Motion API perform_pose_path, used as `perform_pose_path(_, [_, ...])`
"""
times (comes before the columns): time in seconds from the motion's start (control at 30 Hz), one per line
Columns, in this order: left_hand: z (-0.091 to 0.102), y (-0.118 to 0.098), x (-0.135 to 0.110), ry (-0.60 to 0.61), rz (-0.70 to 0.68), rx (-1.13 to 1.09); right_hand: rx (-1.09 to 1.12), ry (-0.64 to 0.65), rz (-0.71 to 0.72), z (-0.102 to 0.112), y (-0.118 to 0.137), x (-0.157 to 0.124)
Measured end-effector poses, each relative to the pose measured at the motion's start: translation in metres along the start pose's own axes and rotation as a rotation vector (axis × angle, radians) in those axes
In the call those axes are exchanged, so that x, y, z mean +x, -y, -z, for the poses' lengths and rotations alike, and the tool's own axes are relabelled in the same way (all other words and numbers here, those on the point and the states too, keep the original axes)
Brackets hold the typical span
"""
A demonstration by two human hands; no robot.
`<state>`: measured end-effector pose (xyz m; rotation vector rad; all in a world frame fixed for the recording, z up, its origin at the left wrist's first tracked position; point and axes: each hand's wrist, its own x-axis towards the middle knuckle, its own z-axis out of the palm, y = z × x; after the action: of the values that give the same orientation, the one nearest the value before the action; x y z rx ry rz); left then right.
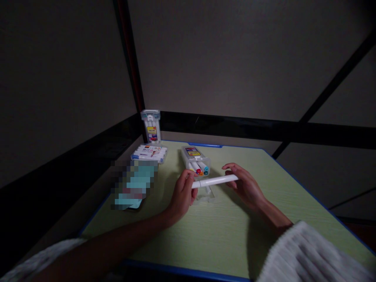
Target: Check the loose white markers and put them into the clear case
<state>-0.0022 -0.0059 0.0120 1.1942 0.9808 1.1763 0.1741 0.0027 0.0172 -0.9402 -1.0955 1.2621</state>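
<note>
A white marker (pixel 219 180) is held level above the table, a joint line showing near its left end. My left hand (pixel 182 192) pinches that left end between thumb and fingers. At the other end my right hand (pixel 245 187) has its fingers apart and curved; the marker's tip overlaps it, and whether they touch I cannot tell. Just behind, a clear marker case (pixel 195 153) lies on its side with its mouth facing me, showing markers with coloured ends. Below the held marker lies a clear plastic lid (pixel 207 194), partly hidden.
The pale green table (pixel 205 235) has a blue edge. An upright marker case (pixel 152 127) stands at the back left, with a flat pack of white pens (pixel 149 153) before it. Nearer lies a pixelated teal object (pixel 138 184). Dark walls close off the back and left.
</note>
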Motion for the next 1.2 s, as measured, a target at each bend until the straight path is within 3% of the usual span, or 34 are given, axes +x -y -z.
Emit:
perform_pose_path(0.5, [0.0018,0.0003,-0.0007,0.019,-0.024,0.039,0.077,0.051,0.025,0.0016,0.0014,-0.0024])
perform_pose_path(0.73, [0.0015,0.0045,0.0021,-0.121,0.028,0.035,0.011,0.042,0.024,-0.0023,0.0047,-0.0047])
perform_pose_path(1.2, [0.0017,0.0090,0.0033,-0.078,0.031,0.006,-0.052,0.044,0.035,-0.0008,0.0012,-0.0021])
